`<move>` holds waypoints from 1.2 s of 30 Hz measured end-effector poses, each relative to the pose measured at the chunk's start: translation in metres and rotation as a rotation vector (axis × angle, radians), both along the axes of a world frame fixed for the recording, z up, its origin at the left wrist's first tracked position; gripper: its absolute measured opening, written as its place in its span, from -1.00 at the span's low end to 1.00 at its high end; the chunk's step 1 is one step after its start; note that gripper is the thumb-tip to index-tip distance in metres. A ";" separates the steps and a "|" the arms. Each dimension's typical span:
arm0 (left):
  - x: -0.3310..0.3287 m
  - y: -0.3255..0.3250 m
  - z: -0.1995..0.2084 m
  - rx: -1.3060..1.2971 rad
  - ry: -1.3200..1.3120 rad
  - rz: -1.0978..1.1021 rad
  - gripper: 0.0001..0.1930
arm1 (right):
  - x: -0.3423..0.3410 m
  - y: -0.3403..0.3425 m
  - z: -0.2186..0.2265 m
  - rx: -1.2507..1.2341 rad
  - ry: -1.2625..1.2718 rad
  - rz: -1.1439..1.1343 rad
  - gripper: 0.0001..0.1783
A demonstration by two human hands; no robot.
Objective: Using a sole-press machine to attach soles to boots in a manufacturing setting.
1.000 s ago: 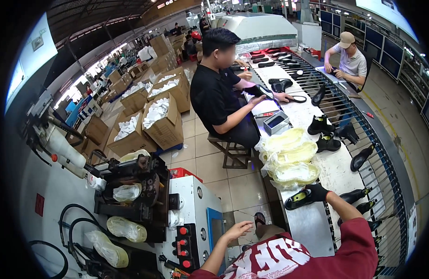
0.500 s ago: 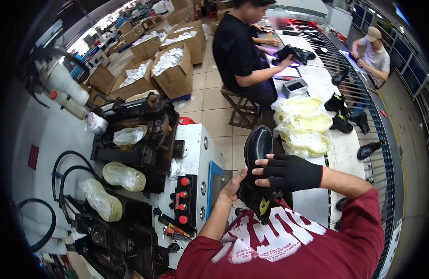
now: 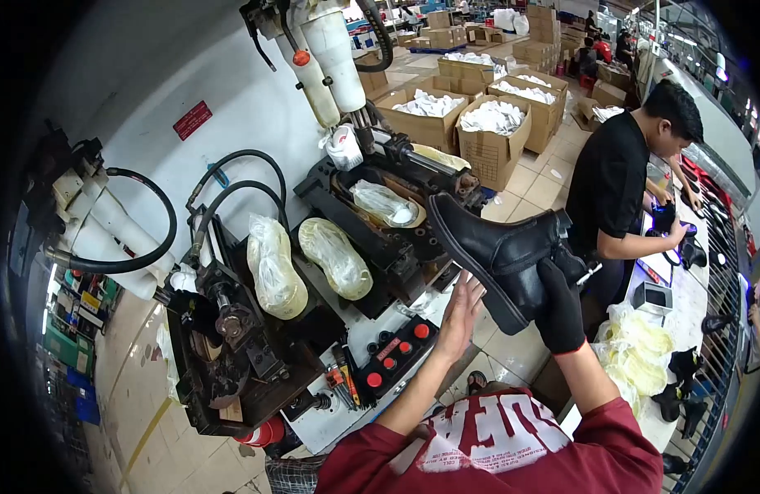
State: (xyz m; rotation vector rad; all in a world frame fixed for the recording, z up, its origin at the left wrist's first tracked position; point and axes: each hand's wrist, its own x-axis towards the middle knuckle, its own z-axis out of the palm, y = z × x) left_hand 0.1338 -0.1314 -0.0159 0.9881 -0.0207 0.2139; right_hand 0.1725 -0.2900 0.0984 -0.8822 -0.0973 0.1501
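Note:
A black ankle boot [image 3: 512, 251] is held up in front of me, tilted on its side, with its sole toward the lower left. My right hand [image 3: 558, 309], in a black fingerless-type glove, grips it around the heel and shaft. My bare left hand [image 3: 460, 317] is beside the sole with fingers stretched out; whether the fingertips touch the sole I cannot tell. Left of the boot is a press machine [image 3: 380, 267] with yellow foot-shaped pads [image 3: 334, 258] in clear plastic on it.
A control box [image 3: 398, 356] with red buttons sits on the machine's white top beside screwdrivers [image 3: 347, 377]. A co-worker [image 3: 631, 181] in black sits at a bench [image 3: 685, 288] with more wrapped pads [image 3: 635, 346]. Cartons [image 3: 491, 152] of white material stand behind.
My view has turned left toward the machine. The boot has gone from upright to sideways. My right hand has moved from its upper to the heel and shaft, and my left fingers have straightened.

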 end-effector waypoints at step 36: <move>0.156 0.051 -0.141 -0.288 0.344 0.899 -0.70 | 0.243 0.213 -0.030 -0.273 -0.196 0.513 -0.54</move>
